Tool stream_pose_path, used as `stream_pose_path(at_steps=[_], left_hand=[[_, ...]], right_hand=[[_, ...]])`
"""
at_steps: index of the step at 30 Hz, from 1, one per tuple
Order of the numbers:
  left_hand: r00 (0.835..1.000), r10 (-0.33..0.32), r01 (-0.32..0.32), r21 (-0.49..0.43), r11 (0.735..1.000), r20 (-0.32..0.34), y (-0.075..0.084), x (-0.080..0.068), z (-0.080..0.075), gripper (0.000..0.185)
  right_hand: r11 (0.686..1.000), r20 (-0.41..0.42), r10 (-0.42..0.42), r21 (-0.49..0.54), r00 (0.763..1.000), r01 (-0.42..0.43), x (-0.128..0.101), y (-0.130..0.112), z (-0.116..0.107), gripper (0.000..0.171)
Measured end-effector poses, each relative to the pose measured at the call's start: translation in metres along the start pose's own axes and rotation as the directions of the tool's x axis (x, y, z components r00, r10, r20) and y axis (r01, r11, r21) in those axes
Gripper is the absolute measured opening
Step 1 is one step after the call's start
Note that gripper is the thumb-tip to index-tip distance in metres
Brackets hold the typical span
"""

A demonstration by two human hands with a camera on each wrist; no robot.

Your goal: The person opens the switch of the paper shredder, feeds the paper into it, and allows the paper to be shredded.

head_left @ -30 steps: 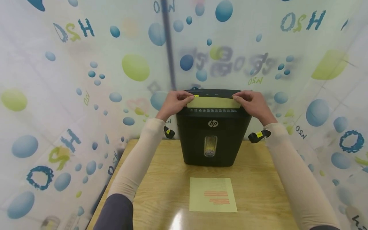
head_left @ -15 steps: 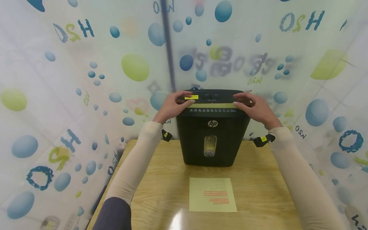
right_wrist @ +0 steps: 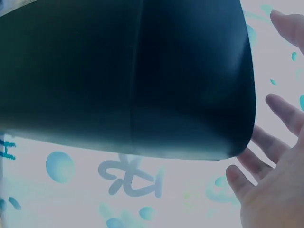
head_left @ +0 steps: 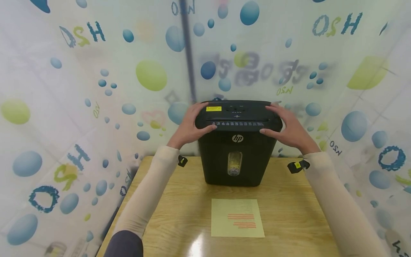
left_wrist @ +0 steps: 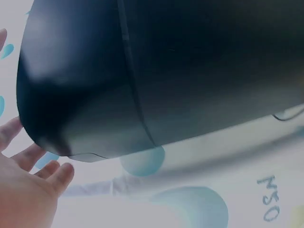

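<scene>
A black HP paper shredder (head_left: 237,153) stands upright on the table, its slot showing no paper above it. At the left end of its top is my left hand (head_left: 188,129), thumb toward the front rim and fingers spread. My right hand (head_left: 291,129) mirrors it at the right end, thumb apart from the fingers. In the wrist views the left hand (left_wrist: 28,190) and the right hand (right_wrist: 275,190) lie beside the shredder's end walls, with fingertips close to them; I cannot tell if they touch. A yellow sheet of paper (head_left: 237,208) with red lines lies in front.
The wooden table (head_left: 179,214) stands against a curtain (head_left: 154,43) printed with bubbles, which also hangs at both sides. Paper shreds show through the shredder's small window (head_left: 234,164). Black wrist cameras (head_left: 298,166) are strapped beneath the sleeves.
The yellow paper in the slot has sunk down out of sight. Both hands have let go of it, spread their fingers and moved outward to the shredder's ends.
</scene>
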State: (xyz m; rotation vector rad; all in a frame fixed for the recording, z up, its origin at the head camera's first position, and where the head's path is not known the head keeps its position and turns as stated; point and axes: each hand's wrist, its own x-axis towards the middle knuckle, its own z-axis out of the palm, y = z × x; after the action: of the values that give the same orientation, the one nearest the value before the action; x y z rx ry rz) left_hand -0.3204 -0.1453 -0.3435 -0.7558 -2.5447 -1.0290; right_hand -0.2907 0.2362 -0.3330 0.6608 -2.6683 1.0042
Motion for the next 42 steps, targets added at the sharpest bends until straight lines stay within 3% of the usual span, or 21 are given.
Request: stream_pose_path(at_steps=[8, 20, 34, 42], left_hand=[[0.997, 0.017, -0.013, 0.062, 0.998, -0.073, -0.014, -0.025, 0.014, 0.106], [0.990, -0.016, 0.020, 0.023, 1.000, -0.143, -0.040, -0.061, 0.039, 0.117], [0.974, -0.182, 0.178, -0.039, 0.983, -0.132, -0.066, -0.113, 0.075, 0.119], [0.957, -0.276, 0.270, -0.080, 0.959, -0.082, -0.079, -0.142, 0.103, 0.121]], right_hand=[[0.996, 0.003, 0.070, -0.063, 0.998, -0.069, -0.022, 0.008, 0.007, 0.104], [0.983, -0.037, 0.176, -0.038, 0.984, -0.178, -0.057, 0.033, 0.022, 0.116], [0.978, -0.013, 0.205, -0.027, 0.979, -0.205, -0.090, 0.061, 0.063, 0.117], [0.971, 0.013, 0.239, -0.013, 0.971, -0.239, -0.107, 0.073, 0.092, 0.116]])
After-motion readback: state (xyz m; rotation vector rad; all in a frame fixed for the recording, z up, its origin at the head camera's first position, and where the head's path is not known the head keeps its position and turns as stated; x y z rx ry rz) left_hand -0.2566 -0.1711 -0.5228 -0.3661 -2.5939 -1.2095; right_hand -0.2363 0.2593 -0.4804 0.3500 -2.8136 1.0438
